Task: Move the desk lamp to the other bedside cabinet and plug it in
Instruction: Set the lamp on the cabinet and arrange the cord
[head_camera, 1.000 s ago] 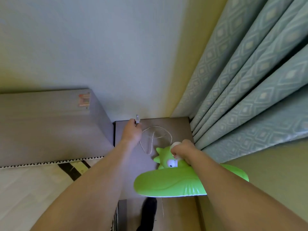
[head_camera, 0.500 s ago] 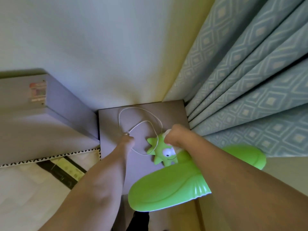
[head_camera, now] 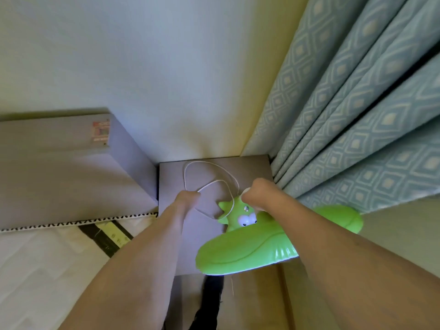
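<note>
A bright green desk lamp (head_camera: pixel 240 251) with a cartoon-eyed, spiky base stands on the grey bedside cabinet (head_camera: pixel 173 179) in the room's corner. Its wide green shade juts toward me over the cabinet's front edge. My right hand (head_camera: pixel 258 195) is closed on the top of the lamp's base. A thin white cord (head_camera: pixel 209 163) loops across the cabinet top behind the lamp. My left hand (head_camera: pixel 187 198) pinches that cord near the cabinet's middle; the plug is hidden.
A grey padded headboard (head_camera: pixel 71 172) stands left of the cabinet, with a white mattress (head_camera: pixel 35 270) below it. Blue patterned curtains (head_camera: pixel 357 115) hang close on the right, brushing the cabinet's edge. A pale wall (head_camera: pixel 154 79) is behind.
My left hand came back from the wall behind the cabinet toward its middle, drawing the cord into a loop. My right hand stayed on the lamp's base.
</note>
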A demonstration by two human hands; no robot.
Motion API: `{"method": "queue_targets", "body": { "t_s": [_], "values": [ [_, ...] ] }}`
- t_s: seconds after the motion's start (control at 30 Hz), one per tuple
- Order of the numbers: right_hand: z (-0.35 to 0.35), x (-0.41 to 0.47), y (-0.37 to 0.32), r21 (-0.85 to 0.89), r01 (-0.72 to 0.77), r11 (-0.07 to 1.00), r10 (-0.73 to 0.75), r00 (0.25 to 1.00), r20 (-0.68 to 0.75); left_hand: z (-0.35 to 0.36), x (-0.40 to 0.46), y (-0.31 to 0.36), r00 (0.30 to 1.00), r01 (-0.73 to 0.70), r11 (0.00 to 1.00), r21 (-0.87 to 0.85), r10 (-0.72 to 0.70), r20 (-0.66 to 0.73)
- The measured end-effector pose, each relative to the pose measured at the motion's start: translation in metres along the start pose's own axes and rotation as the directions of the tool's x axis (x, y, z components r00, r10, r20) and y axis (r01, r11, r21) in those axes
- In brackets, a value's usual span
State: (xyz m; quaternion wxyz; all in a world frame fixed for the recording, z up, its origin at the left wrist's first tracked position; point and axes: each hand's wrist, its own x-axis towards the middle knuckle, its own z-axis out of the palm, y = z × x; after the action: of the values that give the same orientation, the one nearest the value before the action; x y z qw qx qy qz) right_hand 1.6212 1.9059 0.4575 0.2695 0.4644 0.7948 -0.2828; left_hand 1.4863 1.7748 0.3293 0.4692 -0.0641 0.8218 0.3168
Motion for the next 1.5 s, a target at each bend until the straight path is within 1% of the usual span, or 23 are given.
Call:
{"method": "queue_targets", "body": {
  "t_s": [0.07, 0.13, 0.23, 0.27, 0.4, 0.5, 0.6, 0.67, 0.7, 0.77, 0.83, 0.87, 0.9, 0.97, 1.07, 1.13, 1.17, 1.2, 1.27, 1.37, 1.43, 1.5],
  "values": [
    [-0.005, -0.027, 0.004, 0.030, 0.044, 0.999, -0.042, 0.997, -0.070, -0.007, -0.033, -0.005, 0.995, -0.087, 0.996, 0.013, 0.088, -0.040],
    [-0.010, -0.055, 0.007, 0.037, 0.082, 0.996, -0.076, 0.987, -0.142, -0.015, -0.060, -0.013, 0.988, -0.135, 0.991, 0.018, 0.136, -0.078],
    [-0.013, -0.108, 0.016, 0.002, 0.208, 0.978, -0.202, 0.955, -0.215, -0.026, -0.118, -0.027, 0.974, -0.192, 0.979, -0.073, 0.181, -0.133],
    [-0.011, -0.129, 0.021, -0.025, 0.256, 0.966, -0.255, 0.938, -0.235, -0.029, -0.137, -0.035, 0.970, -0.204, 0.975, -0.091, 0.190, -0.149],
    [0.005, -0.180, 0.039, -0.134, 0.394, 0.909, -0.415, 0.841, -0.346, -0.036, -0.191, -0.061, 0.944, -0.229, 0.973, -0.026, 0.216, -0.250],
    [0.025, -0.212, 0.058, -0.174, 0.498, 0.849, -0.526, 0.773, -0.354, -0.035, -0.225, -0.083, 0.919, -0.286, 0.958, -0.008, 0.272, -0.286],
    [0.048, -0.239, 0.077, -0.233, 0.592, 0.772, -0.634, 0.686, -0.358, -0.033, -0.247, -0.108, 0.918, -0.311, 0.950, -0.005, 0.299, -0.260],
    [0.063, -0.248, 0.087, -0.280, 0.648, 0.709, -0.705, 0.640, -0.305, -0.036, -0.250, -0.118, 0.923, -0.307, 0.952, 0.015, 0.302, -0.238],
    [0.072, -0.250, 0.090, -0.312, 0.663, 0.681, -0.732, 0.634, -0.250, -0.037, -0.251, -0.121, 0.929, -0.299, 0.954, 0.018, 0.296, -0.223],
    [0.091, -0.247, 0.097, -0.347, 0.655, 0.671, -0.727, 0.673, -0.133, -0.040, -0.246, -0.126, 0.937, -0.293, 0.955, 0.043, 0.296, -0.186],
    [0.114, -0.233, 0.100, -0.336, 0.594, 0.731, -0.641, 0.767, -0.039, -0.041, -0.232, -0.130, 0.942, -0.293, 0.954, 0.070, 0.300, -0.153],
    [0.125, -0.224, 0.100, -0.326, 0.562, 0.760, -0.599, 0.801, -0.018, -0.039, -0.221, -0.132, 0.939, -0.302, 0.950, 0.078, 0.311, -0.144],
    [0.137, -0.212, 0.099, -0.321, 0.535, 0.781, -0.567, 0.824, -0.007, -0.037, -0.208, -0.136, 0.935, -0.315, 0.945, 0.087, 0.325, -0.145],
    [0.158, -0.187, 0.095, -0.288, 0.502, 0.815, -0.533, 0.845, -0.038, -0.027, -0.182, -0.146, 0.917, -0.343, 0.929, 0.135, 0.363, -0.167],
    [0.192, -0.144, 0.093, -0.243, 0.507, 0.827, -0.546, 0.827, -0.133, -0.002, -0.135, -0.166, 0.887, -0.382, 0.907, 0.177, 0.414, -0.206],
    [0.211, -0.110, 0.094, -0.247, 0.529, 0.812, -0.578, 0.786, -0.217, 0.015, -0.106, -0.178, 0.861, -0.408, 0.894, 0.187, 0.445, -0.248],
    [0.222, -0.089, 0.095, -0.264, 0.547, 0.794, -0.605, 0.753, -0.260, 0.025, -0.087, -0.182, 0.849, -0.420, 0.893, 0.164, 0.450, -0.276],
    [0.230, -0.070, 0.097, -0.286, 0.565, 0.774, -0.633, 0.713, -0.303, 0.033, -0.072, -0.184, 0.840, -0.426, 0.893, 0.146, 0.450, -0.302],
    [0.245, -0.029, 0.100, -0.331, 0.594, 0.733, -0.680, 0.623, -0.387, 0.049, -0.041, -0.185, 0.807, -0.454, 0.875, 0.168, 0.484, -0.339],
    [0.267, 0.025, 0.101, -0.374, 0.609, 0.700, -0.706, 0.511, -0.490, 0.063, 0.000, -0.184, 0.720, -0.506, 0.822, 0.263, 0.570, -0.397],
    [0.286, 0.063, 0.098, -0.433, 0.608, 0.665, -0.732, 0.420, -0.536, 0.068, 0.033, -0.184, 0.648, -0.533, 0.783, 0.320, 0.621, -0.441],
    [0.300, 0.094, 0.092, -0.503, 0.594, 0.628, -0.759, 0.324, -0.565, 0.068, 0.063, -0.181, 0.591, -0.558, 0.755, 0.344, 0.653, -0.474]
  ]
}}
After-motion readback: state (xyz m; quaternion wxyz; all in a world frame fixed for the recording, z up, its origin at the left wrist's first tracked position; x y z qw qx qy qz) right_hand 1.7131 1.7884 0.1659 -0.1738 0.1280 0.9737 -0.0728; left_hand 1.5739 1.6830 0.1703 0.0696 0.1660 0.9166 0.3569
